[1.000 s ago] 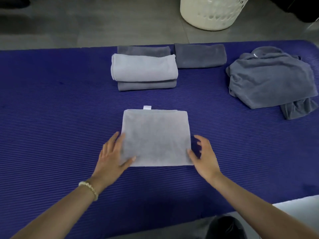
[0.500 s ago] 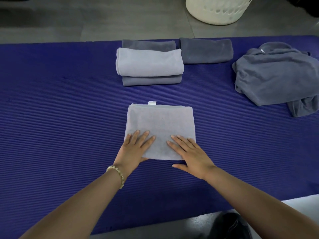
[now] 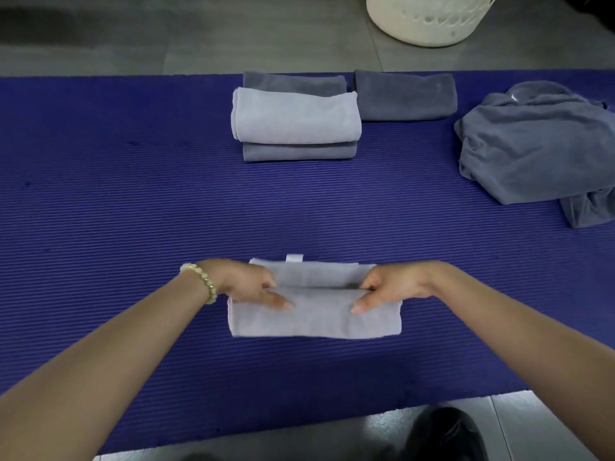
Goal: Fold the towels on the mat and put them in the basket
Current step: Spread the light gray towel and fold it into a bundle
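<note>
Towel, light grey, lay near the middle of your blue mat, its near edge lifted into a fold. Your left hand and right hand each pinched that fold, fingers clamped on cloth. Folded towels sat farther off; the white basket stood beyond the mat.

Both bare forearms reach forward from the near edge and angle inward toward each other. The left hand, a bead bracelet on its wrist, is turned knuckles-up with its fingers curled under and its thumb laid flat, pointing right. The right hand mirrors it, fingers curled closed and thumb pointing left, the two hands level and apart.
</note>
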### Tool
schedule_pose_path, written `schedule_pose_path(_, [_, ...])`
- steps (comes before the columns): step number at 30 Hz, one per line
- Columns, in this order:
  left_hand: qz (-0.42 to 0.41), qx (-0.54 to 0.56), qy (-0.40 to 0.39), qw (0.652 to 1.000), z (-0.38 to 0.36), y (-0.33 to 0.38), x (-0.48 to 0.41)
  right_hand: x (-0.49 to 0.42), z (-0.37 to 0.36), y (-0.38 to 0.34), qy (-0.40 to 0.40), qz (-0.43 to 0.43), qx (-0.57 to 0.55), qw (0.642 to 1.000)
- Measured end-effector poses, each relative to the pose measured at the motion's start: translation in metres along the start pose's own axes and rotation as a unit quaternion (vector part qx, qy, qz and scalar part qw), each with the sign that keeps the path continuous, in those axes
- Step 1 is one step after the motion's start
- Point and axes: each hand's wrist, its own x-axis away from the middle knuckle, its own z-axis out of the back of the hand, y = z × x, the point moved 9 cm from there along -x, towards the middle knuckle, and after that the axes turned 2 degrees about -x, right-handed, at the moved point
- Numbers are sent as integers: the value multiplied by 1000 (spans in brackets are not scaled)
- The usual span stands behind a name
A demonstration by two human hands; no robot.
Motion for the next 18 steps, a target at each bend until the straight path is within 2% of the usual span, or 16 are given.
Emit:
schedule_pose_path(1, [-7, 52, 3, 999, -3, -5, 2, -1, -3, 3, -13, -5, -41, 999])
schedule_pose_path(3, [-26, 198, 55, 978, -4, -18, 8, -6, 0, 9, 11, -4, -96, 995])
schedule_pose_path(6, [-47, 387, 112, 914, -13, -33, 20, -10, 11, 19, 74, 3, -207, 976])
schedule_pose_path(9, [-57, 421, 153, 892, -21, -40, 24, -6, 16, 29, 111, 24, -320, 941])
schedule_pose_path(13, [9, 426, 257, 867, -16, -54, 22, -2, 10, 34, 161, 54, -422, 891])
schedule_pose_path(15, [31, 430, 304, 850, -11, -53, 22, 3, 7, 34, 197, 77, -433, 876])
schedule_pose_path(18, [62, 435, 340, 832, -7, -54, 19, 13, 7, 39, 309, 81, -397, 860])
